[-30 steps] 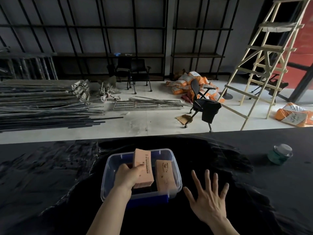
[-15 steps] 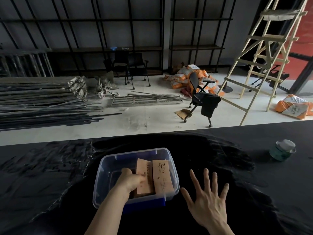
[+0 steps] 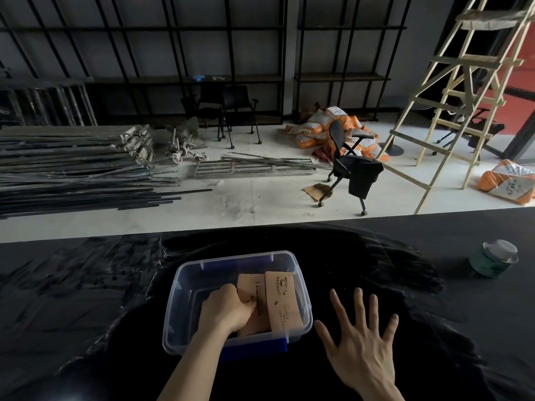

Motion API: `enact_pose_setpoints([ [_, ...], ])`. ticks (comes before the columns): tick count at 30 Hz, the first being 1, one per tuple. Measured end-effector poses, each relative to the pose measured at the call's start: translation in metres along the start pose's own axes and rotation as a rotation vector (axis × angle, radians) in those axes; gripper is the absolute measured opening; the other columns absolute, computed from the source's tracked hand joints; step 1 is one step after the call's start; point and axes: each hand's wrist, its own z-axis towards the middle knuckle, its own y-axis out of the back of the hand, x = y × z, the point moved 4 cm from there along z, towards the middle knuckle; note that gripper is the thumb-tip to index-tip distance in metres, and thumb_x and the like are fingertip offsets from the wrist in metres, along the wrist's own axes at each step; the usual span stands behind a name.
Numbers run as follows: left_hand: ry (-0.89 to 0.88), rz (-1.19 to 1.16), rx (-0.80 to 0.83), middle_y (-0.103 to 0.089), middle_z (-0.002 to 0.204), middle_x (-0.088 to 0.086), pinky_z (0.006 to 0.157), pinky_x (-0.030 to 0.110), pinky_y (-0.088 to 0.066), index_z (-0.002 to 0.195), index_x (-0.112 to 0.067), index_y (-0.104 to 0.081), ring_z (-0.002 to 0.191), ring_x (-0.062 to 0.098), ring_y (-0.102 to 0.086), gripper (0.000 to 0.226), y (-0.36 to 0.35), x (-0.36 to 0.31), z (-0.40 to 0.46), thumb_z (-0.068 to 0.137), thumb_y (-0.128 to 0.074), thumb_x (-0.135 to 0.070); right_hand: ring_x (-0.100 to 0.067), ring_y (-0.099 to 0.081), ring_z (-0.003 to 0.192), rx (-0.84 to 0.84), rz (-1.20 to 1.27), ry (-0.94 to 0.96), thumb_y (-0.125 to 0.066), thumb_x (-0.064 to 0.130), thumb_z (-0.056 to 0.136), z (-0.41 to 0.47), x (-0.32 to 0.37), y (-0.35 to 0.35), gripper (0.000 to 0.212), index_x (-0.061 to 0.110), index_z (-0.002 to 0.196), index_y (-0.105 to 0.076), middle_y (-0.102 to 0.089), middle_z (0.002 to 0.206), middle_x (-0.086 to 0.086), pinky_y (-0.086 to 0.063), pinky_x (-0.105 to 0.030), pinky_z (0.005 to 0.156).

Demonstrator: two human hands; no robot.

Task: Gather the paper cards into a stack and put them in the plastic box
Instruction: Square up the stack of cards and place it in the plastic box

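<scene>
Two tan paper card stacks (image 3: pixel 279 299) lie in the clear plastic box (image 3: pixel 185 287); left hand (image 3: pixel 225 311) clamped on one to seat it, right hand (image 3: pixel 362 342) spread flat on the black surface (image 3: pixel 86 314), likely bracing.

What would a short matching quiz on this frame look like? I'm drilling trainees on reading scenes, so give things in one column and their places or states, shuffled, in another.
Things:
1. left hand
2. right hand
3. plastic box
4. green jar

Places or states:
A. far right on the black table
B. fingers spread, flat beside the box
C. inside the box, on a stack of paper cards
D. clear, lidless, holding two stacks of cards

Pairs: 1-C, 2-B, 3-D, 4-A
</scene>
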Motion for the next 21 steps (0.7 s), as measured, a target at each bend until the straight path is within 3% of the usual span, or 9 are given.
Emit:
enact_pose_setpoints([
  [8, -0.022, -0.057, -0.022, -0.075, 0.12, -0.002, 0.09, 0.041, -0.06, 0.121, -0.025, -0.069, 0.107, 0.023, -0.071, 0.037, -0.006, 0.004, 0.002, 0.09, -0.072, -0.044, -0.034, 0.014, 0.155, 0.005, -0.01, -0.001, 0.012, 0.088, 0.077, 0.0, 0.001, 0.0, 0.088, 0.05, 0.156, 0.005, 0.004, 0.172, -0.007, 0.003, -0.07, 0.12],
  [13, -0.024, -0.056, -0.023, -0.077, 0.11, -0.006, 0.088, 0.044, -0.062, 0.116, -0.027, -0.07, 0.101, 0.022, -0.072, 0.038, -0.01, 0.002, 0.003, 0.085, -0.074, -0.049, -0.035, 0.011, 0.155, -0.002, -0.018, 0.003, 0.01, 0.088, 0.078, 0.001, 0.001, 0.0, 0.087, 0.049, 0.156, 0.004, 0.003, 0.172, -0.009, 0.002, -0.07, 0.12],
  [18, -0.056, 0.085, -0.039, -0.074, 0.111, -0.001, 0.09, 0.043, -0.06, 0.116, -0.022, -0.064, 0.104, 0.025, -0.071, 0.048, -0.005, -0.005, -0.001, 0.084, -0.068, -0.058, -0.035, 0.011, 0.155, 0.002, -0.002, 0.006, 0.01, 0.087, 0.079, 0.0, 0.001, 0.0, 0.087, 0.049, 0.156, 0.001, 0.001, 0.171, -0.009, 0.003, -0.07, 0.12],
  [21, -0.095, 0.207, -0.095, -0.071, 0.122, 0.003, 0.09, 0.04, -0.058, 0.127, -0.018, -0.056, 0.114, 0.027, -0.069, 0.057, 0.0, -0.011, -0.012, 0.09, -0.061, -0.061, -0.035, 0.018, 0.154, 0.081, -0.003, 0.003, -0.002, 0.086, 0.085, 0.002, 0.001, 0.003, 0.081, 0.048, 0.156, 0.006, 0.008, 0.171, -0.01, 0.008, -0.071, 0.119],
])
